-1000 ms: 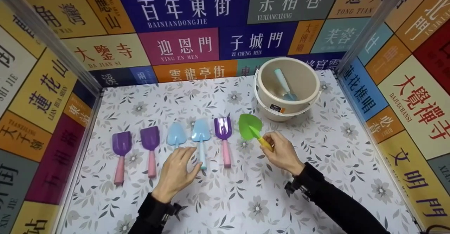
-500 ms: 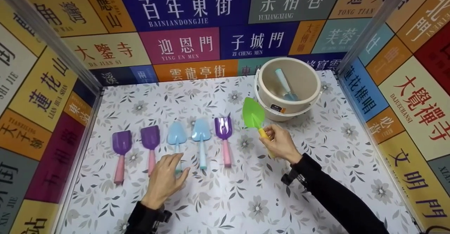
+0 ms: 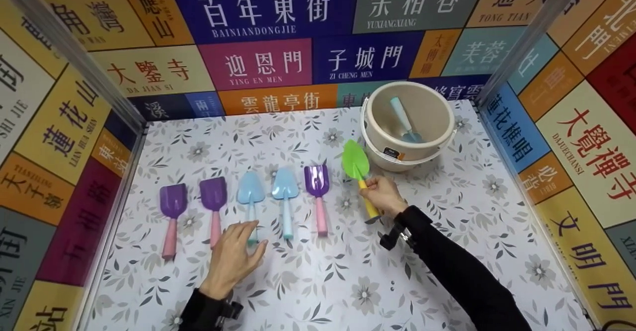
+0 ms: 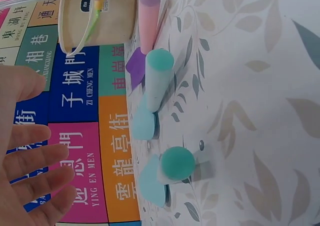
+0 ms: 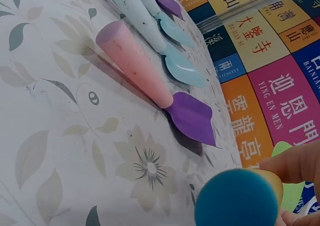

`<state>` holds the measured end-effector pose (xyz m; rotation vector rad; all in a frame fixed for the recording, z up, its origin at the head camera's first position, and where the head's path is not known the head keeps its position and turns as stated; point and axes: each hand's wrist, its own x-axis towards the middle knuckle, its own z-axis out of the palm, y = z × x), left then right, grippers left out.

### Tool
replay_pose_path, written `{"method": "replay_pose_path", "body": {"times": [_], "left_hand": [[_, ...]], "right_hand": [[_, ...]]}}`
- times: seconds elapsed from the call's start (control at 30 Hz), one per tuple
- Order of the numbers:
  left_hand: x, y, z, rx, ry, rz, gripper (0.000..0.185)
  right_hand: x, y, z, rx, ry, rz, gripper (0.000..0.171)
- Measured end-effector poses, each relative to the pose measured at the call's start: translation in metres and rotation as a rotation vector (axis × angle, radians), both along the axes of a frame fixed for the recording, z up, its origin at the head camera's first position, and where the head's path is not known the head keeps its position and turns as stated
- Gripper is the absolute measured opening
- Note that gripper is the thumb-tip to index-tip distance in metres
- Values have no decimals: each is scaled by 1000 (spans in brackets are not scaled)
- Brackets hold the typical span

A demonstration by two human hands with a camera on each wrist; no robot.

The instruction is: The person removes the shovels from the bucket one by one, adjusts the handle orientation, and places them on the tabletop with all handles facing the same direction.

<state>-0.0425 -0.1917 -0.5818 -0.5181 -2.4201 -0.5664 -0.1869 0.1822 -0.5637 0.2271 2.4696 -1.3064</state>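
My right hand (image 3: 382,195) pinches the yellow handle of a toy shovel with a green pointed blade (image 3: 355,159). The blade points away from me, and in the right wrist view the blue end of its handle (image 5: 237,201) is close to the camera. My left hand (image 3: 232,256), fingers spread and slightly bent, hovers by the handle of a light blue shovel (image 3: 250,187), holding nothing. Beside that one lies a second light blue shovel (image 3: 285,183). A purple shovel with a pink handle (image 3: 317,179) lies just left of the green one.
Two more purple shovels with pink handles, one outer (image 3: 173,199) and one inner (image 3: 213,193), end the row at left. A beige bucket (image 3: 422,153) stands at back right, with a light blue-handled shovel (image 3: 402,115) inside. Printed walls enclose the flowered tabletop (image 3: 318,281).
The green shovel has turned from slanting to nearly in line with the row, and my right hand has shifted left and forward with it. My left hand has drawn back to the left.
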Motion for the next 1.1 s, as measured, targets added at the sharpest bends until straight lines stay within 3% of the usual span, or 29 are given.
{"method": "replay_pose_path", "body": {"times": [0.23, 0.4, 0.53, 0.77, 1.1], "left_hand": [[0, 0, -2, -9, 10, 0, 44], [1, -2, -3, 0, 9, 3, 44], [2, -3, -5, 2, 5, 12, 44], [2, -2, -5, 6, 10, 4, 42], [3, -1, -6, 7, 4, -1, 42]], "right_hand": [[0, -1, -24, -89, -123, -91, 27], [6, -1, -34, -86, -137, -116, 22], [8, -1, -37, -31, -133, -104, 17], [8, -2, -44, -37, -176, -86, 15], [8, 0, -44, 18, -149, -29, 21]]}}
